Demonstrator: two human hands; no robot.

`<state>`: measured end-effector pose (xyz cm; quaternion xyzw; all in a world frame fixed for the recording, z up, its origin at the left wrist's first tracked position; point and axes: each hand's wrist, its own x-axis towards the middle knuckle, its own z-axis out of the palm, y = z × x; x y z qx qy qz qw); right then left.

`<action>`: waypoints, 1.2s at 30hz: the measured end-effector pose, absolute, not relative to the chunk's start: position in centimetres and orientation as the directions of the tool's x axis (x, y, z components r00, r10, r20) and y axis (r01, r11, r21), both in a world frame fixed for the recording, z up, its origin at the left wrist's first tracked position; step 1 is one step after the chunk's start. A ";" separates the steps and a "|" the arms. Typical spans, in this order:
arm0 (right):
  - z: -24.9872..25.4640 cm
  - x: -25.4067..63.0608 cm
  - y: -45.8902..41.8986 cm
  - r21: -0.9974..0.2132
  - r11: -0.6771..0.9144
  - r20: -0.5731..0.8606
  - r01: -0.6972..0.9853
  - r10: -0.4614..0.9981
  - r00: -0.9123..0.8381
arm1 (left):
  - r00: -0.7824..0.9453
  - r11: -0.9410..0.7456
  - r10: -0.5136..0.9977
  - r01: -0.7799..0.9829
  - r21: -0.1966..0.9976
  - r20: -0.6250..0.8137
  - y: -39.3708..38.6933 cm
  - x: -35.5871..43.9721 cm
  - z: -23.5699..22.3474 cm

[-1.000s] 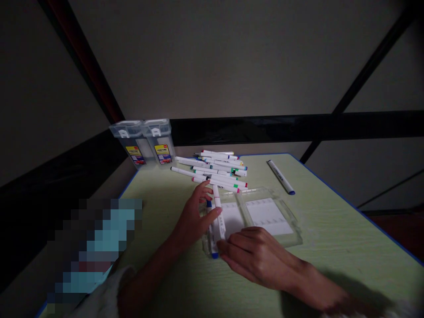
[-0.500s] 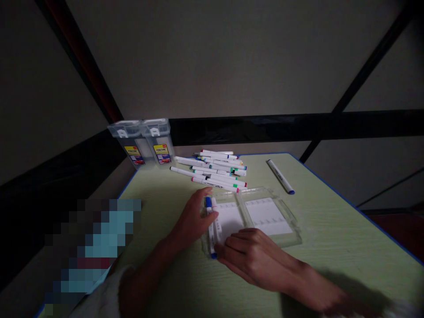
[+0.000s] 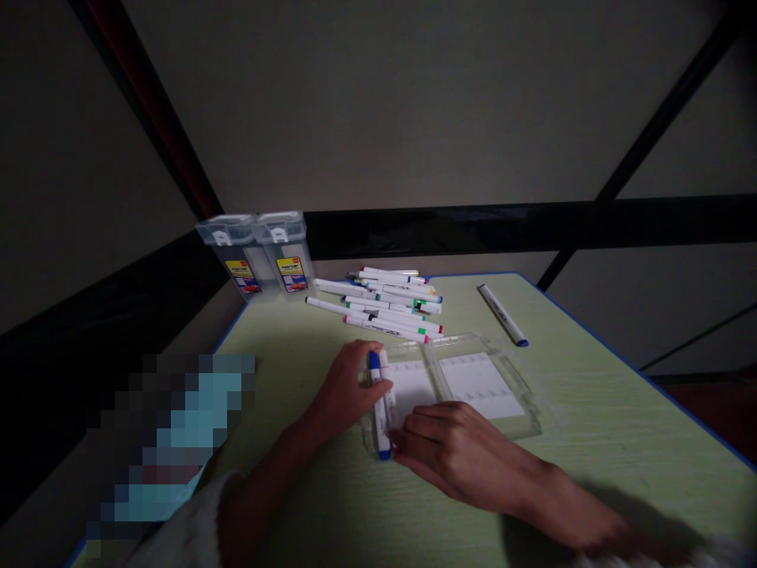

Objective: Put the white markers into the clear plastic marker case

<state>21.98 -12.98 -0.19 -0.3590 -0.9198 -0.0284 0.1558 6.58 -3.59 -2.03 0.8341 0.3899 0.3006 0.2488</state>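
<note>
White-capped marker point(image 3: 388, 398), lengthwise by left edge of case point(image 3: 436, 379), between loosely spread left hand point(image 3: 346, 386) and, at near end, right hand point(image 3: 458, 450), grip unclear.

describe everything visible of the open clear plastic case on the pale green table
The open clear plastic case looks rigid, its two shallow halves lying side by side, flat on the pale green, blue-edged table. A faintly marked white paper rectangle shows in each half. Along the left half's left side lie a white blue-ended marker and a white pink-ringed marker. The left hand curves over that side; the right hand hides some of the near edge. Whether either touches the plastic is unclear.
</note>
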 end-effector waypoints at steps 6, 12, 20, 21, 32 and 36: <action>0.3 22.3 -13.0 -0.055 0.737 0.265 0.674 0.661 -0.702 | 0.516 -0.614 0.780 0.525 0.590 0.352 -3.3 6.2 -2.1; 1.0 23.2 -12.9 -0.011 0.709 0.107 0.705 0.702 -0.704 | 0.531 -0.561 0.811 0.593 0.578 0.244 -3.2 5.8 -2.2; 1.1 23.8 -12.8 -0.043 0.705 0.007 0.708 0.709 -0.705 | 0.556 -0.560 0.805 0.598 0.573 0.207 -3.0 5.6 -2.3; 1.1 23.8 -12.8 -0.042 0.702 0.003 0.710 0.711 -0.703 | 0.559 -0.556 0.806 0.600 0.575 0.195 -3.0 5.6 -2.3; 0.8 24.0 -12.9 -0.068 0.706 0.012 0.705 0.707 -0.707 | 0.562 -0.552 0.805 0.597 0.581 0.187 -2.9 5.6 -2.5; 0.8 24.0 -13.0 -0.084 0.705 0.031 0.704 0.708 -0.705 | 0.558 -0.547 0.809 0.600 0.584 0.184 -2.9 5.6 -2.5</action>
